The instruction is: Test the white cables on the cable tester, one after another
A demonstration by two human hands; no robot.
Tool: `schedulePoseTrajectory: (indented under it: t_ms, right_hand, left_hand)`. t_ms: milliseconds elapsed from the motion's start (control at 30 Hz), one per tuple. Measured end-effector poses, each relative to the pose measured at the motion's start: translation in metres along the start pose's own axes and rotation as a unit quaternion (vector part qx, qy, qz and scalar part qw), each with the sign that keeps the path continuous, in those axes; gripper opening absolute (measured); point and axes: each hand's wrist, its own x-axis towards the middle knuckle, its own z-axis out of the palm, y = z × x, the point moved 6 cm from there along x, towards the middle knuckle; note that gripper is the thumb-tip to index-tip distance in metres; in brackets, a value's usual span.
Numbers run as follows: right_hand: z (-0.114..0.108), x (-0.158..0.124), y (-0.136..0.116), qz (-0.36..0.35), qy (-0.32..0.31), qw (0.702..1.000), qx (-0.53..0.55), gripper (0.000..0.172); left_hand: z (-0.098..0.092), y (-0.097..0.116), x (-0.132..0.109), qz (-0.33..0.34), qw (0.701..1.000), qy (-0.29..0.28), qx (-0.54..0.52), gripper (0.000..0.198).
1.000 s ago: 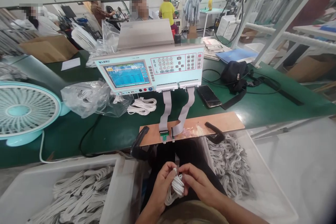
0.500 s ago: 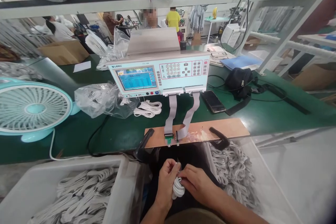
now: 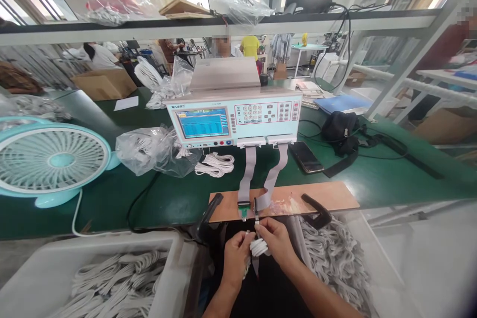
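1. Cable coil (image 3: 259,247), white and bunched, sits between your two hands, just off the front edge of the green table (image 3: 179,201).
2. Your left hand (image 3: 236,253) is closed, thumb and forefinger pinching a small pale end of the coil; more white strands show below that hand.
3. Your right hand (image 3: 278,241) grips the coil from its other side, thumb and forefinger meeting just below the small connector (image 3: 257,217) of the right ribbon cable (image 3: 276,171). You cannot tell from here whether anything is plugged into it.
4. Before you, a wooden board (image 3: 331,195) lies along the table edge, with a black clamp near each end. A green circuit board (image 3: 244,211) ends the left ribbon cable (image 3: 247,171).
5. Both ribbons run up to the instrument (image 3: 268,126), whose blue screen (image 3: 203,123) is lit.
6. Left of the ribbons lies a second coil (image 3: 215,165), beside a clear plastic bag (image 3: 136,154); to their right, a phone (image 3: 306,157).
7. Flanking your lap, the left bin (image 3: 44,268) and right bin (image 3: 380,263) hold many pale cable bundles.
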Motion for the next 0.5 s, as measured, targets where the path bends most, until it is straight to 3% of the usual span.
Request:
schedulePoseTrajectory:
  t_ms: [100, 267, 367, 500]
  right_hand:
    - [-0.001, 0.000, -0.001, 0.005, 0.006, 1.000, 0.008, 0.030]
    - [0.000, -0.001, -0.007, 0.009, 0.017, 1.000, 0.013, 0.031]
    - [0.003, -0.001, -0.005, 0.049, 0.024, 0.997, 0.052, 0.033]
    - [0.009, -0.001, 0.000, 0.094, 0.032, 0.986, 0.131, 0.032]
  left_hand:
    - [0.003, 0.004, 0.002, 0.050, 0.995, -0.072, 0.043, 0.035]
    - [0.001, 0.007, 0.001, 0.041, 0.986, -0.156, 0.034, 0.032]
    - [-0.001, 0.020, 0.000, 0.056, 0.983, -0.170, 0.038, 0.030]
    - [-0.002, 0.035, 0.002, 0.062, 0.987, -0.146, 0.020, 0.033]
